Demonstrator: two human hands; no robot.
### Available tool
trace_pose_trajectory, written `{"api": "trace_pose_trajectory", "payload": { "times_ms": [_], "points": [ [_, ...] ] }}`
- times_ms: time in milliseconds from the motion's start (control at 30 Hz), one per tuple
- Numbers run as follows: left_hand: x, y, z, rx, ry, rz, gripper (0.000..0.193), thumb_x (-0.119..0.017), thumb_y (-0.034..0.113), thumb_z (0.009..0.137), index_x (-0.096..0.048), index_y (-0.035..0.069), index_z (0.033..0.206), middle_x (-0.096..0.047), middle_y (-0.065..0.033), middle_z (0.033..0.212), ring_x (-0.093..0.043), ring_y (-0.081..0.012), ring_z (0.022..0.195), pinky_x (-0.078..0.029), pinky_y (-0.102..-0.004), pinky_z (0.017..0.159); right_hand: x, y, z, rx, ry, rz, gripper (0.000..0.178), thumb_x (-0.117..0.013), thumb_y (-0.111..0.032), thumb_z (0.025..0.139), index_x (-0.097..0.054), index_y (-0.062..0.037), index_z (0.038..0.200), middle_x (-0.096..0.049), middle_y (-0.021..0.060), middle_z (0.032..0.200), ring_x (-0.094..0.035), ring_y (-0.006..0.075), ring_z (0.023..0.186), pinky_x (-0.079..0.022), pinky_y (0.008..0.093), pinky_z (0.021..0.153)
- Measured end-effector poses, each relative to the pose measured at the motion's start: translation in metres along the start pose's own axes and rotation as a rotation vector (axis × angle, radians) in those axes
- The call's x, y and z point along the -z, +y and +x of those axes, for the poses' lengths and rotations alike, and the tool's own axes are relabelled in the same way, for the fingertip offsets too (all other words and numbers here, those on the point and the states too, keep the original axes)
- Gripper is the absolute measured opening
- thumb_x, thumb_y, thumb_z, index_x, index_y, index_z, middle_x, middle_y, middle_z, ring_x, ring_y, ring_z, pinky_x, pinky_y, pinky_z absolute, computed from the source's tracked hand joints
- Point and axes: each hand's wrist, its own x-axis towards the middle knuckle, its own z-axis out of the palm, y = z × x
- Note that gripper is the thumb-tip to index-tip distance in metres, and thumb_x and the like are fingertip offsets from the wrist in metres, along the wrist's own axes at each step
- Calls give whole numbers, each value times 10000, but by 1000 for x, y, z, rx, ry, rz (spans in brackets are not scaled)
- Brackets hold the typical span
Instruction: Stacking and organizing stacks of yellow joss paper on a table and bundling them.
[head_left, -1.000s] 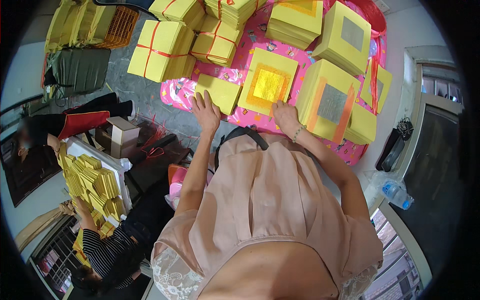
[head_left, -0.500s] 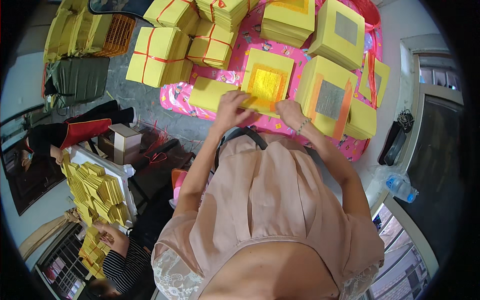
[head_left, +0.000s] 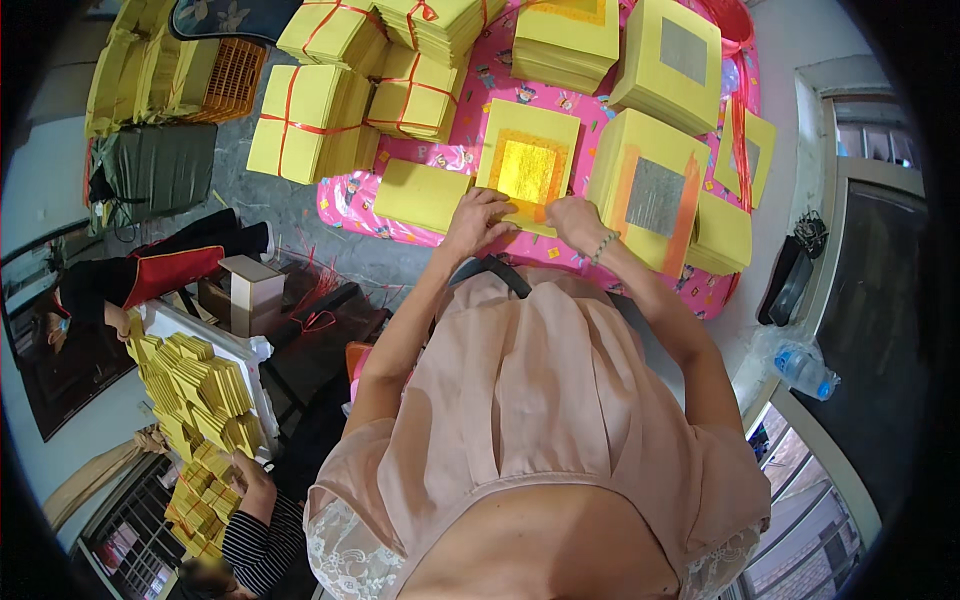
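A yellow paper sheet [head_left: 543, 118] with a gold foil square and an orange border lies before me on the pink patterned tablecloth [head_left: 395, 226]. My left hand [head_left: 480, 222] rests at its near left corner, fingers bent over the near edge, which looks curled up. My right hand [head_left: 578, 224], a beaded bracelet at its wrist, is closed in a pinch at the near right corner. Left of the sheet lies a pile of plain yellow paper [head_left: 420, 200]. On the right stands a thick stack of yellow sheets with silver squares [head_left: 655, 195].
Bundles tied with red string [head_left: 308, 125] stand at the far left of the table; more stacks [head_left: 668, 60] stand far right. Over on the left, other people work at a white table [head_left: 258, 385] heaped with folded yellow paper [head_left: 200, 385]. A plastic bottle [head_left: 803, 370] hangs by the right wall.
My left hand has lowered its fingers onto the sheet's near edge. My right hand stays at the near right corner. The other person's hand at the lower left has shifted right.
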Motion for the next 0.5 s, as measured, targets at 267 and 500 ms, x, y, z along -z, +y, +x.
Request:
{"api": "trace_pose_trajectory", "payload": {
  "times_ms": [267,500],
  "points": [
    [-1,-4,2,38,-8,-55,234,-721,221,746,-714,98,944,-631,-97,1032,-541,-286,980,-449,-387,862,1,2,2,-4,-18,10,152,-626,-190,814,-655,-41,806,-649,169,793,-638,327,816,-499,450,685],
    [1,-6,4,48,-28,-79,188,-716,219,752,-741,114,905,-641,-94,994,-542,-271,985,-438,-375,873,2,3,2,-8,-29,41,163,-623,-200,822,-673,-45,816,-664,157,833,-648,316,831,-506,435,689]
  ]
}}
